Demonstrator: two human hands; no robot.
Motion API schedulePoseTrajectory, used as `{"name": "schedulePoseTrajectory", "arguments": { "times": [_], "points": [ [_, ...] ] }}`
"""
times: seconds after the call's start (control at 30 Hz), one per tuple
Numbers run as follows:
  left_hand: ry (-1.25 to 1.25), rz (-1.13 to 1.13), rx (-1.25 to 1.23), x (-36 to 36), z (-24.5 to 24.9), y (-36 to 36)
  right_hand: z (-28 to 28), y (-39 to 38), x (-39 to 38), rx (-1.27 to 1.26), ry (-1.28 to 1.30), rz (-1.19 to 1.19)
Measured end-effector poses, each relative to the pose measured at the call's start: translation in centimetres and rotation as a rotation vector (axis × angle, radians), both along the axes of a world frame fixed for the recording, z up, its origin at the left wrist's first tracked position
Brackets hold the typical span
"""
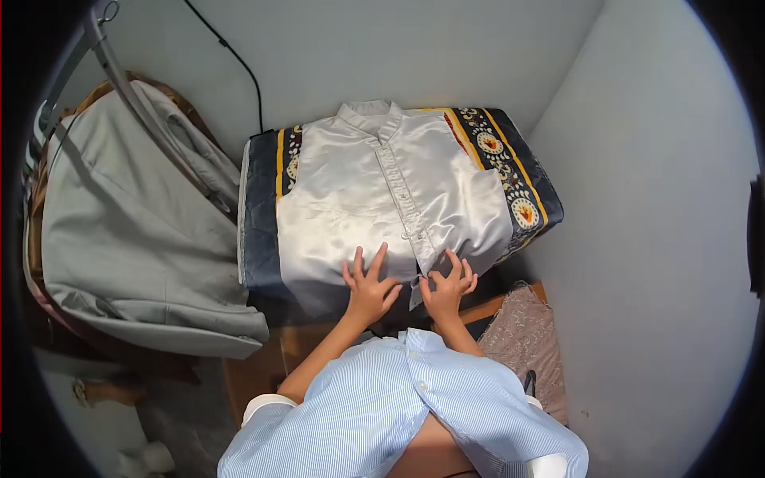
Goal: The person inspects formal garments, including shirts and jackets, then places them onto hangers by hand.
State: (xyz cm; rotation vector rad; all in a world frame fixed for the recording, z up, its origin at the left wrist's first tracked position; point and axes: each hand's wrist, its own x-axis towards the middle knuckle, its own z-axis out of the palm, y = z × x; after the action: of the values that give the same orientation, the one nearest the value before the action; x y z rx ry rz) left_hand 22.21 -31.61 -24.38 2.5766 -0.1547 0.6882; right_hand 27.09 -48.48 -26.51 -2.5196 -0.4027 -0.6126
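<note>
A shiny silver-white sleeveless garment (335, 199) with a stand collar and a braided front placket lies spread over a surface covered with dark patterned cloth (263, 215). My left hand (370, 291) rests by the lower front edge of the garment, left of the placket, with its fingers spread. To the right of the placket's lower end, my right hand (448, 287) touches the garment's hem, thumb and index finger close to the front opening while the other fingers are apart. The lower corners of the front hang over the near edge between the hands.
Grey garments (143, 215) hang from a metal rack (135, 103) at the left. A black cable (247, 72) runs down the back wall. A brownish textured cloth (526, 342) lies at the lower right, beside the right wall (653, 199).
</note>
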Motion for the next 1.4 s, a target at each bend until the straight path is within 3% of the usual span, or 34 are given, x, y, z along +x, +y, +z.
{"name": "schedulePoseTrajectory", "arguments": {
  "times": [0.27, 0.5, 0.67, 0.93, 1.17, 1.4],
  "points": [
    [0.033, 0.181, -0.004, 0.8, -2.5, -4.7, 1.9, -1.3, 0.5, 0.062, -0.009, 0.139],
    [0.005, 0.31, -0.077, -0.3, 0.0, -6.3, 2.4, -1.9, 0.3, 0.166, -0.078, 0.04],
    [0.057, 0.354, -0.173, -1.0, 0.3, -6.9, 0.9, -2.5, -0.7, 0.051, -0.324, 0.19],
    [0.114, 0.42, -0.337, -1.5, 1.0, -7.8, 2.0, -1.8, -2.6, 0.015, -0.049, 0.128],
    [0.197, 0.428, -0.419, -1.7, 0.9, -7.7, 2.1, -2.3, -1.6, 0.134, -0.004, 0.229],
    [0.114, 0.45, -0.177, -2.1, 1.8, -8.2, 2.3, -2.2, -1.5, 0.1, 0.0, 0.166]
  ]
}}
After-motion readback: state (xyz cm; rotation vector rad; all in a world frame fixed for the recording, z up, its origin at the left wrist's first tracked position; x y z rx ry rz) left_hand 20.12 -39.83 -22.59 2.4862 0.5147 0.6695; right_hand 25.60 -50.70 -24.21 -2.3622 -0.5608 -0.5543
